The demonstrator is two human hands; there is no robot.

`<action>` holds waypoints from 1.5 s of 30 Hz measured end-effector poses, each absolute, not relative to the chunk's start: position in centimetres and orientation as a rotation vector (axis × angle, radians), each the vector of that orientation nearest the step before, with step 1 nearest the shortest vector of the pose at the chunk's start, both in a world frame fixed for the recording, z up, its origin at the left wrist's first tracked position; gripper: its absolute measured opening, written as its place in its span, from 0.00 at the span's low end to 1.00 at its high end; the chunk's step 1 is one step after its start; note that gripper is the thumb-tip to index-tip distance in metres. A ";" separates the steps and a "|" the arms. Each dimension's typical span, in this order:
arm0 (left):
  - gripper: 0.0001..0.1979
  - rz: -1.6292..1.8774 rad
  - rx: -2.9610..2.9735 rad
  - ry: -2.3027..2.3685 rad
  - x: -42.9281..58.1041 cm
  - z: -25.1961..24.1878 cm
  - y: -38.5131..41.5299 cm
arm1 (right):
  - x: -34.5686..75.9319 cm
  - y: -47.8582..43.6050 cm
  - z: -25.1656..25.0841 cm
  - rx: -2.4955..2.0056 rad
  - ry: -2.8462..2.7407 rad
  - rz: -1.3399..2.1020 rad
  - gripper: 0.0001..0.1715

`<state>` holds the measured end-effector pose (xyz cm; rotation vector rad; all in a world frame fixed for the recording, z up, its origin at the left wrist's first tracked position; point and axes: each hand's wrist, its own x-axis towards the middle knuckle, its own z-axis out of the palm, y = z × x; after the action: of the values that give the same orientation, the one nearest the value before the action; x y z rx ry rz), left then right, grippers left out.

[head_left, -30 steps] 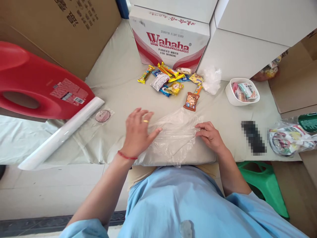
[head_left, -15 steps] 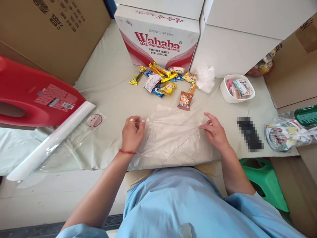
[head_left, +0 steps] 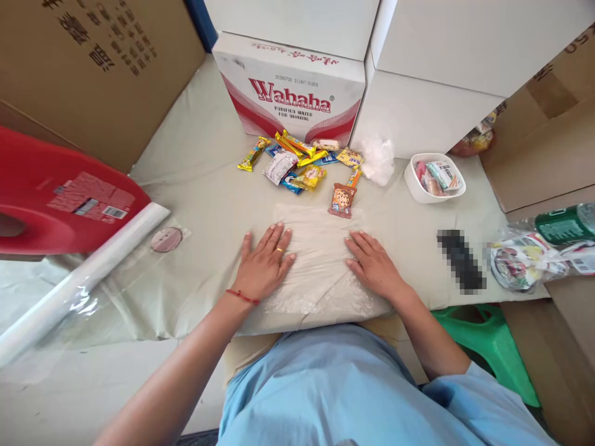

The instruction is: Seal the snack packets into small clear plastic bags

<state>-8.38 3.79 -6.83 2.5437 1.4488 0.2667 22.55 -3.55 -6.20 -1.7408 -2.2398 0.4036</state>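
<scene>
A thin clear plastic sheet point(head_left: 320, 272) lies on the cloth-covered table in front of me, wrinkled along its near edge. My left hand point(head_left: 264, 263) rests palm down on its left side, fingers stretched out and apart. On the right side, my right hand point(head_left: 374, 263) also lies flat with its fingers extended. Neither hand holds anything. Just beyond the sheet sits a brown-wrapped cookie packet point(head_left: 343, 200). Behind it is a pile of small wrapped snacks point(head_left: 297, 161), mostly yellow and blue.
At the left are a roll of plastic film point(head_left: 88, 279) and a red container point(head_left: 69, 198). A white Wahaha carton point(head_left: 297, 93) stands at the back, near a crumpled clear bag point(head_left: 377, 160). Rightward are a white bowl point(head_left: 411, 186) of snacks, a pixelated dark object point(head_left: 462, 260) and a green-labelled bottle point(head_left: 564, 224).
Both hands have gone from raised, curled fingers at the sheet's sides to lying flat on it. The sheet looks flatter. The camera view has shifted slightly.
</scene>
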 end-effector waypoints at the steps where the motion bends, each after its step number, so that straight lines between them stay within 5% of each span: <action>1: 0.31 0.261 2.539 1.472 -8.8 -6.9 3.5 | 24.0 -4.0 -6.6 -1.781 -2.211 0.379 0.31; 7: 0.33 0.278 2.508 1.535 -9.6 -6.8 2.4 | 29.5 -4.0 -5.5 -1.776 -2.099 0.312 0.24; 14: 0.32 0.267 2.494 1.551 -9.2 -6.5 2.5 | 23.4 6.5 -0.9 -1.575 -2.140 0.182 0.17; 20: 0.32 0.253 2.499 1.555 -9.2 -6.3 2.4 | 15.0 15.7 -1.8 -1.686 -2.348 0.106 0.41; 26: 0.32 0.181 2.487 1.580 -9.1 -6.1 2.2 | 15.2 17.4 -0.9 -1.774 -2.119 0.147 0.18; 30: 0.33 0.165 2.481 1.567 -9.2 -6.2 2.2 | 17.0 13.1 0.6 -1.625 -1.474 0.660 0.13; 35: 0.33 0.169 2.476 1.566 -9.3 -6.3 2.3 | 16.4 4.3 -1.4 -1.490 -1.202 1.404 0.21; 41: 0.34 0.155 2.507 1.560 -9.3 -6.5 2.3 | 17.1 0.4 -1.6 -1.656 -2.040 0.531 0.35; 45: 0.33 0.143 2.509 1.557 -9.4 -6.5 2.4 | 17.1 1.8 -0.8 -1.305 -2.580 0.584 0.35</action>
<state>-9.41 2.37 -6.52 2.5095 1.5574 0.1434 17.12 1.77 -0.83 -1.3046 -2.5798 0.5837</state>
